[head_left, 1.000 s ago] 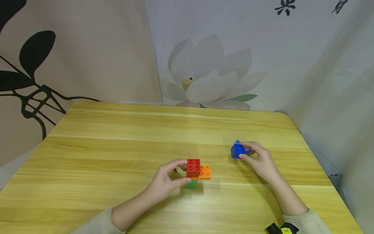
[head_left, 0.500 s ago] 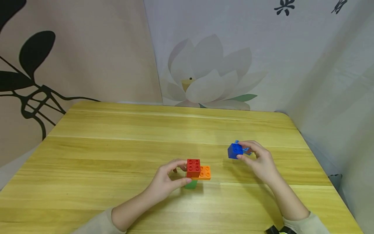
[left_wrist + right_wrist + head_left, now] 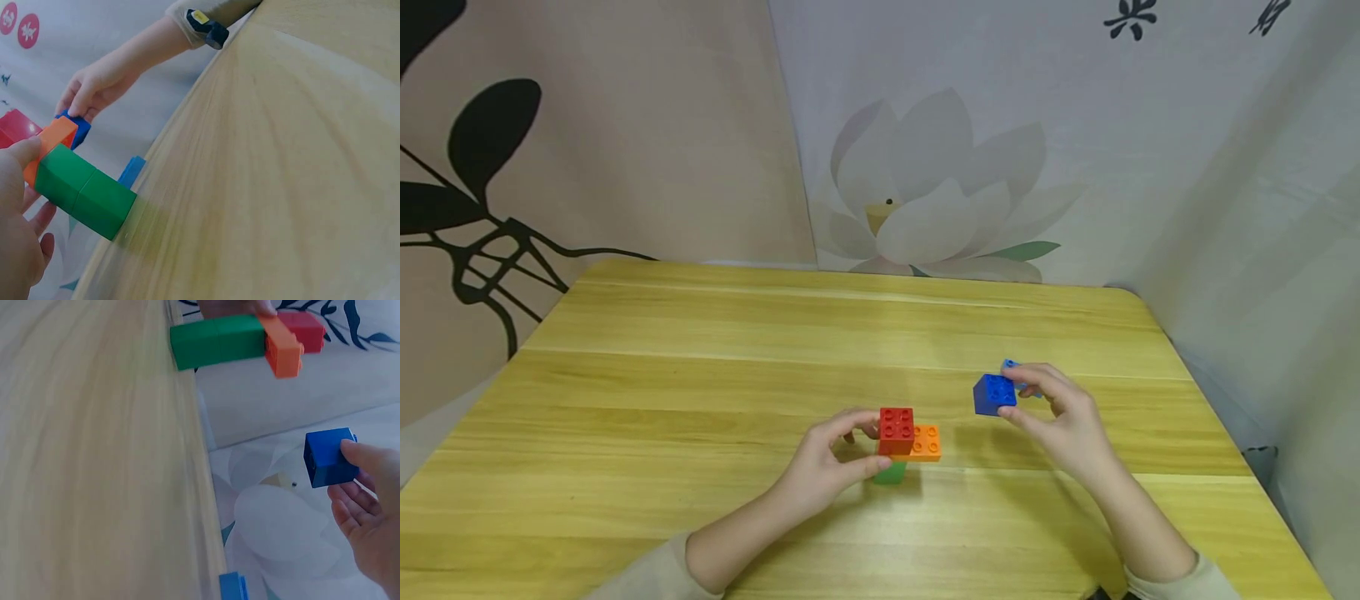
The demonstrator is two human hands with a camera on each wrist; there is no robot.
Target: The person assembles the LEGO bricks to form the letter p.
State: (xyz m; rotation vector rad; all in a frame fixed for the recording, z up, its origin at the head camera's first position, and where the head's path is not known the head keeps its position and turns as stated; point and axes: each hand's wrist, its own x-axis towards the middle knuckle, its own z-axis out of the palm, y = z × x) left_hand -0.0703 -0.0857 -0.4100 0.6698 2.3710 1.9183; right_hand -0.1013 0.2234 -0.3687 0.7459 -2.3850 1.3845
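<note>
My left hand (image 3: 827, 462) grips a stack of toy building bricks between thumb and fingers. At its foot are two green bricks (image 3: 87, 189), standing upright on the table. Over them an orange brick (image 3: 928, 443) juts out to the right, and a red brick (image 3: 897, 429) sits on its left part. My right hand (image 3: 1071, 429) pinches a dark blue brick (image 3: 994, 395) by its sides, studs upward. In the right wrist view this blue brick (image 3: 329, 457) hangs in the air, apart from the stack. A lighter blue brick (image 3: 1010, 364) lies on the table, partly hidden behind the right hand's fingers.
The wooden table (image 3: 700, 367) stretches under both hands, its far edge close to a printed curtain (image 3: 955, 192). A black device with a yellow label (image 3: 206, 28) is strapped at the right wrist.
My right hand has carried the dark blue brick left and slightly nearer, toward the stack, away from the lighter blue brick. The left hand and the stack have stayed in place.
</note>
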